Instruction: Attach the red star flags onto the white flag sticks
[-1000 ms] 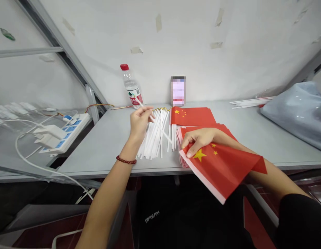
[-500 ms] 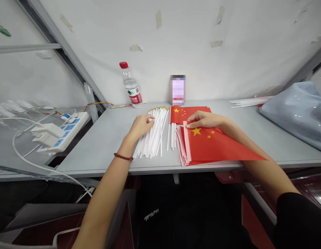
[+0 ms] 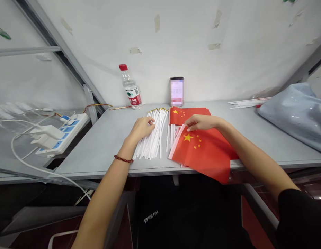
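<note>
My right hand point(image 3: 202, 122) pinches a red paper flag point(image 3: 202, 152) with yellow stars near the top of its white edge strip. This flag is tilted, and its lower corner hangs past the table's front edge. Beneath it lies a stack of more flags point(image 3: 229, 145), mostly covered. My left hand point(image 3: 142, 128) rests at the left side of a pile of white sticks point(image 3: 155, 138) with gold tips, thumb and forefinger bent but apart; its other fingers are partly hidden. Behind my right hand, flags on sticks point(image 3: 191, 112) lie on the table.
A water bottle point(image 3: 132, 91) with a red cap and a phone point(image 3: 177, 91) lean against the wall. On the left is a power strip point(image 3: 65, 133) with plugs and cables. A grey-blue bag point(image 3: 295, 114) and more white sticks point(image 3: 247, 102) are at right.
My right hand has drawn the flag slightly left and turned it, so its white strip now slants and its body hangs lower over the edge. My left hand has barely moved.
</note>
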`<state>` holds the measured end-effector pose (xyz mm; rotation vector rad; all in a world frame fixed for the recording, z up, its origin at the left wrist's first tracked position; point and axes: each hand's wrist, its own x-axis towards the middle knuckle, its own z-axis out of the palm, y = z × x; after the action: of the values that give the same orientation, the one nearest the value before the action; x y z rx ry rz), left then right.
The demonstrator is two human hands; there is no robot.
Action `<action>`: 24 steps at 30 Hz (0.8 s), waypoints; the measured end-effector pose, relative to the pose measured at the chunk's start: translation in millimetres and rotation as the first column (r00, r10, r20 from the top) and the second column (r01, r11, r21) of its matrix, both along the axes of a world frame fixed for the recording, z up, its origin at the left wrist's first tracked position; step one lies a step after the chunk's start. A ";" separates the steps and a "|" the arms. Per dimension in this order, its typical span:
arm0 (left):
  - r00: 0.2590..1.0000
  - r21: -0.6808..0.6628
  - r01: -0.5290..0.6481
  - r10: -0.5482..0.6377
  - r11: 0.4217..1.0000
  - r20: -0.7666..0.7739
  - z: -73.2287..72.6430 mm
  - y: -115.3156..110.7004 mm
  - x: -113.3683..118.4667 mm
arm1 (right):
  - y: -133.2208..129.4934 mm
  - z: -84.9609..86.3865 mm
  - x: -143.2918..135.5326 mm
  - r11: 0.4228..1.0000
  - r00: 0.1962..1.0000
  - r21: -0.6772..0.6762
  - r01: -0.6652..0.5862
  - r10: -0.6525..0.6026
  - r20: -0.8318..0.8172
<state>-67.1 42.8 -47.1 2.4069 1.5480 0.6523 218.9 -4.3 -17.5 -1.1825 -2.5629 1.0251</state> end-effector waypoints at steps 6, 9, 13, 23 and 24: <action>1.000 -0.015 0.016 -0.016 1.000 -0.012 -0.3 -1.3 2.1 | 18.8 3.2 -11.9 0.998 0.968 0.061 0.001 -0.016 0.252; 1.000 -0.014 0.011 -0.011 1.000 0.006 0.3 -2.5 2.9 | 21.0 -0.4 -19.9 0.998 0.956 0.066 -0.012 -0.008 0.293; 1.000 0.003 0.011 -0.011 1.000 0.027 1.0 -3.8 4.5 | 18.4 -7.9 -20.2 0.994 0.961 0.103 0.024 -0.051 0.270; 0.997 0.023 0.022 -0.020 0.999 -0.080 -0.6 -5.7 6.0 | 11.8 -20.4 -8.2 0.973 0.957 0.128 0.193 -0.216 0.192; 0.996 0.024 0.021 -0.019 0.999 -0.089 -0.6 -6.1 6.2 | 10.2 -20.7 -7.9 0.966 0.958 0.136 0.219 -0.240 0.158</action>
<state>-60.8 36.6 -47.6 2.4983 1.5561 0.5710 211.0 5.9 -38.2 -1.5535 -2.4902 0.7406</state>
